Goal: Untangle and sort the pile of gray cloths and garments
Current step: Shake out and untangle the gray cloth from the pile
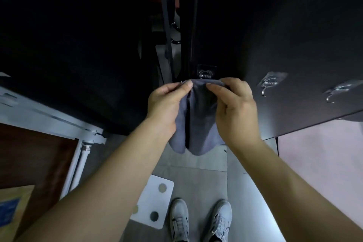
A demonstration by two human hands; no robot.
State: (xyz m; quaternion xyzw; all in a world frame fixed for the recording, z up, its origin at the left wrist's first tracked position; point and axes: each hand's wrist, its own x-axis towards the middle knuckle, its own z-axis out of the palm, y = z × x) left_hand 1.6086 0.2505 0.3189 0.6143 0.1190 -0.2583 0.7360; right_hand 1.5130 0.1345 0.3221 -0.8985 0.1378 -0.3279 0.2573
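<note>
holding gray cloth, perhaps hooked, over tiled floor.

We see a plain blue-gray cloth, a black door, pale gray shoes, gray floor tiles, and a white board with dull dots.

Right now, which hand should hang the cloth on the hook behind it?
Right, likely: the right hand pinches the cloth at its top, just below the hook; the left hand pinches farther left.
</note>
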